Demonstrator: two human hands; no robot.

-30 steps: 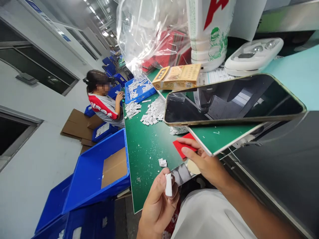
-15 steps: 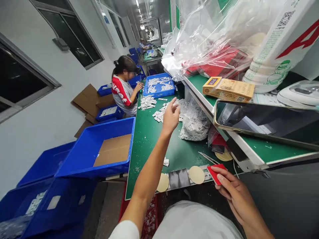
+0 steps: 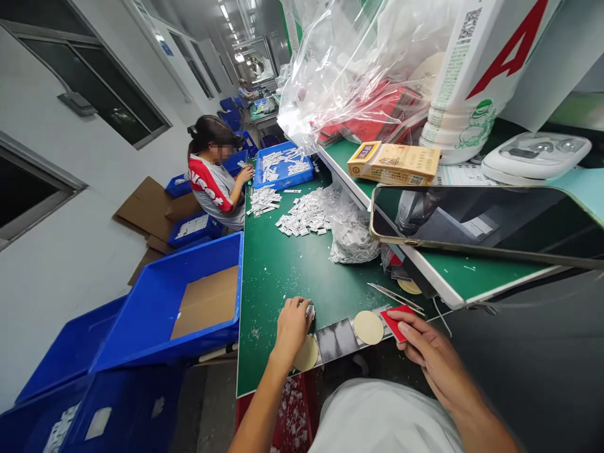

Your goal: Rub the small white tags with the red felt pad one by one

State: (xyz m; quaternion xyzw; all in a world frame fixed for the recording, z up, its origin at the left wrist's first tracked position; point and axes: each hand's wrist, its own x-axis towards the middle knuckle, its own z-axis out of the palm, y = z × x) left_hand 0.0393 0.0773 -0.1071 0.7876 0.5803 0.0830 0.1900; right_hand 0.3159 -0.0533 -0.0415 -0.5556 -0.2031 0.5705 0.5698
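My left hand (image 3: 293,324) is low over the green table with its fingers curled around small white pieces (image 3: 310,311); its fingertips are partly hidden. Between thumb and fingers, my right hand (image 3: 427,345) grips a flat red square piece (image 3: 396,322) at the table's front edge. A strip along that edge carries a pale yellow disc (image 3: 369,328), a dark grey sheet (image 3: 338,341) and a second yellow disc (image 3: 306,353) under my left wrist. Behind the red piece lies a utility knife (image 3: 395,297).
Farther back are a heap of white pieces (image 3: 304,214), a clear bag of them (image 3: 353,236) and a blue tray (image 3: 283,165). A co-worker (image 3: 218,173) sits at the far left side. A phone (image 3: 486,223) overhangs the right shelf; a large blue bin (image 3: 170,302) stands left.
My left hand has drawn back from the heap to the small white pieces near the front edge. My right hand still holds the red piece. The view has shifted right.
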